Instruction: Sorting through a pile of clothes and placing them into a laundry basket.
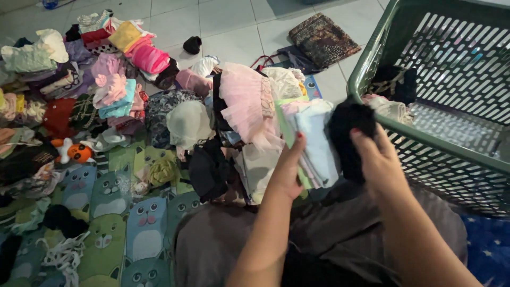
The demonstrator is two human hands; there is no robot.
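Left hand (287, 172) pinches a stack of folded pastel cloths (313, 141), right hand (374, 159) grips a black garment (345, 133); the loosely held stack could fan apart.

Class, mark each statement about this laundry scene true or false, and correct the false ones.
1. The right hand grips a black piece of cloth. True.
2. The left hand holds a stack of folded pastel clothes. True.
3. The green laundry basket is packed to the rim. False: only a few garments lie in it, and most of its slatted wall and floor shows.
4. The pink ruffled skirt lies inside the basket. False: it lies on the pile left of the basket.
5. An orange soft toy lies among the clothes on the cat-patterned mat. True.
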